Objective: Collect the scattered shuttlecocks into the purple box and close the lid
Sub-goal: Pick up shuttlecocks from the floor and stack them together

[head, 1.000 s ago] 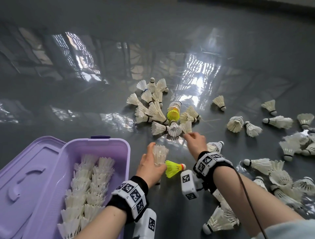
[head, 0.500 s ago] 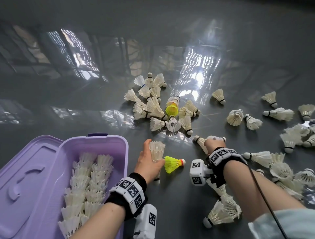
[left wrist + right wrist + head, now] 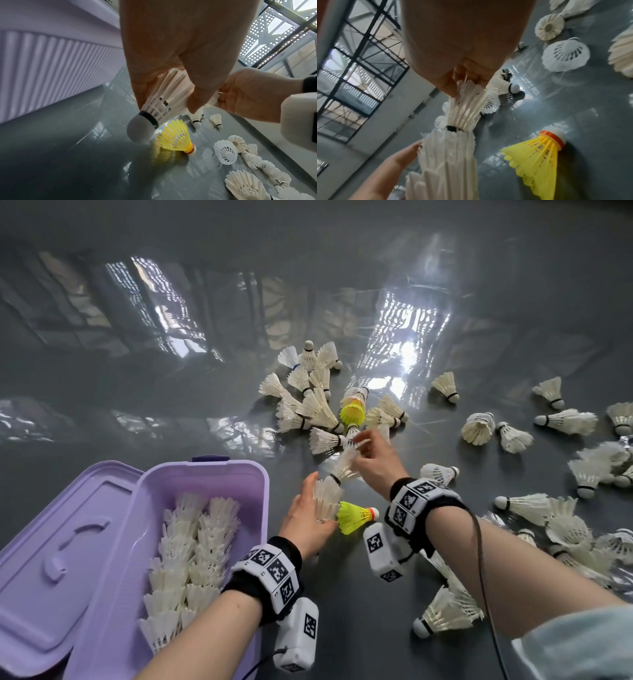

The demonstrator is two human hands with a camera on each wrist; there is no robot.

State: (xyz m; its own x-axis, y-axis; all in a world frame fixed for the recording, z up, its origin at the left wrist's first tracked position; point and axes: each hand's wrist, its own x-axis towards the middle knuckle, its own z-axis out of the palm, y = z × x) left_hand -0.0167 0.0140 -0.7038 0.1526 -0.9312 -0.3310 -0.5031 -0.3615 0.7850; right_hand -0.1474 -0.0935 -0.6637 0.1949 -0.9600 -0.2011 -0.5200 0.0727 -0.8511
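Glossy grey floor (image 3: 171, 412), window reflections across it. Purple box (image 3: 205, 474) sits lower left of the person, lid (image 3: 68, 542) flipped open to its left; two rows of nested white shuttlecocks (image 3: 191, 549) inside. Left hand (image 3: 308, 522) just right of the box, fingers and thumb curled round a white stack (image 3: 327, 498), cork end pointing down in the left wrist view (image 3: 140, 129). Right hand (image 3: 375, 463) pinches the feather end of a white shuttlecock (image 3: 346, 463); its cork sits at the open top of the stack, black band at the rim (image 3: 452, 128). Yellow shuttlecock (image 3: 356, 515) lies on the floor just beside the left hand, orange ring at its cork. Cluster of loose whites (image 3: 308, 405) beyond the hands, with a second yellow one (image 3: 352, 412) in it. More whites (image 3: 565, 422) scattered to the right and near the right forearm. Marker-tagged bands on both wrists.
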